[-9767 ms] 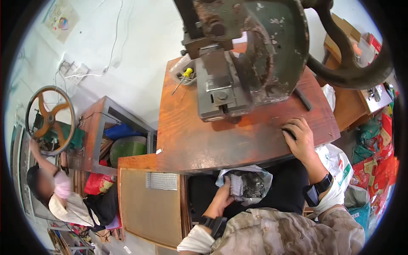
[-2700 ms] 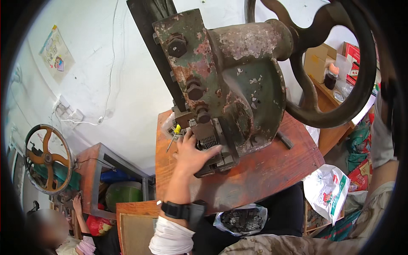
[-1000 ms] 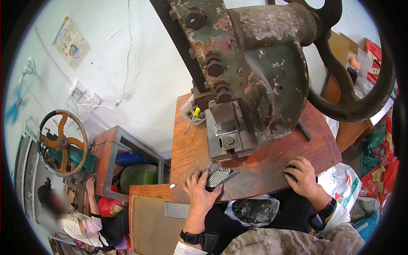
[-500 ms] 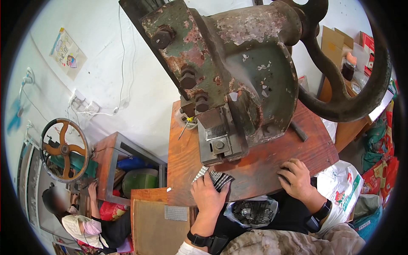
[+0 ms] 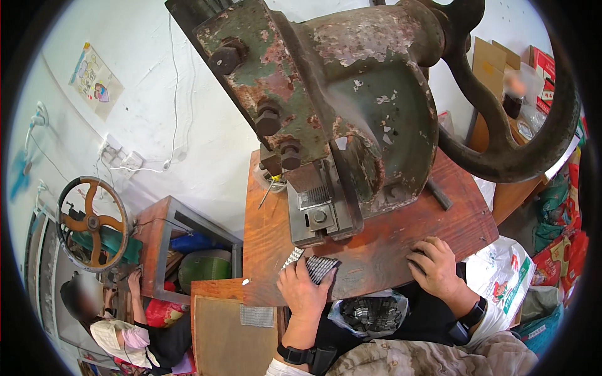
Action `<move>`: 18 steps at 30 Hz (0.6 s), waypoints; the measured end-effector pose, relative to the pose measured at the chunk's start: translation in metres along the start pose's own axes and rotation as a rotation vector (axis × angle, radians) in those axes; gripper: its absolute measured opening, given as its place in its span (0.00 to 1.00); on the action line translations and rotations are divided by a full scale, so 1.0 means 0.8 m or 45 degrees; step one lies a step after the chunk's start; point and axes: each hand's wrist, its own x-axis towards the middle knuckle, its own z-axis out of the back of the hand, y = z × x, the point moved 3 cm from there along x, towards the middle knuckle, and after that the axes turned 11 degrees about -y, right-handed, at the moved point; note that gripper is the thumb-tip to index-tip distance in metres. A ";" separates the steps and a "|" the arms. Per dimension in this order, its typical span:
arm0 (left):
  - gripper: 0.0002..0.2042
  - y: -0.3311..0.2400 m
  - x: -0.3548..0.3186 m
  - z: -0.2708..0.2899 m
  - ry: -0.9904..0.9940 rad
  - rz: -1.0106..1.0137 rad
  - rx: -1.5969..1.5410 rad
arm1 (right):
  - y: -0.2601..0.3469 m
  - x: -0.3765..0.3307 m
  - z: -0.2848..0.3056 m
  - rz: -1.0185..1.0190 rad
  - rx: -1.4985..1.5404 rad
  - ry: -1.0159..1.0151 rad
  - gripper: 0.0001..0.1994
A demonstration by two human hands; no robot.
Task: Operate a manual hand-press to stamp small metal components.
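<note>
**Left hand grips a stack of metal pieces below the old press**

The left hand (image 5: pixel 305 289) sits at the near edge of the wooden surface (image 5: pixel 266 250), at about 6 o'clock from the big green press (image 5: pixel 338 106). Its fingers are curled and pressed around a dark, ribbed stack of metal pieces (image 5: pixel 320 267), which pokes out at 12 o'clock from the hand, just beside the grey die block (image 5: pixel 316 219) at the foot of the press. A pale perforated strip (image 5: pixel 292 256) lies on the surface at 11 o'clock from the hand, touching or nearly touching the stack.

The right hand (image 5: pixel 434 268) rests palm down on the surface at 3 o'clock from the left hand, well apart from it, fingers loosely bent and holding nothing that shows.

A clear bag of small metal parts (image 5: pixel 370 313) sits in the lap between the two forearms. The press's curved flywheel rim (image 5: pixel 520 150) sweeps round at 2 o'clock. Far off at 9 o'clock, another person (image 5: pixel 119 319) works below an orange handwheel (image 5: pixel 93 222).
</note>
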 end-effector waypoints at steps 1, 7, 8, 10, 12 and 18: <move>0.29 -0.001 0.002 0.000 0.013 -0.013 -0.002 | 0.000 0.000 0.000 0.000 -0.004 -0.002 0.12; 0.20 0.005 0.007 -0.005 0.058 -0.080 0.066 | 0.002 0.000 -0.002 0.008 -0.001 -0.037 0.11; 0.20 0.007 0.003 0.002 0.054 -0.080 0.075 | 0.004 0.001 -0.002 0.010 0.008 -0.041 0.11; 0.21 0.024 -0.009 0.013 0.158 0.707 -0.807 | 0.007 -0.001 0.000 0.011 -0.012 -0.023 0.11; 0.22 0.027 -0.016 0.027 0.272 1.250 -1.495 | 0.007 0.000 0.003 0.005 -0.015 -0.038 0.11; 0.26 0.017 -0.046 0.041 0.327 1.980 -2.626 | 0.007 -0.002 0.001 0.008 -0.030 -0.052 0.10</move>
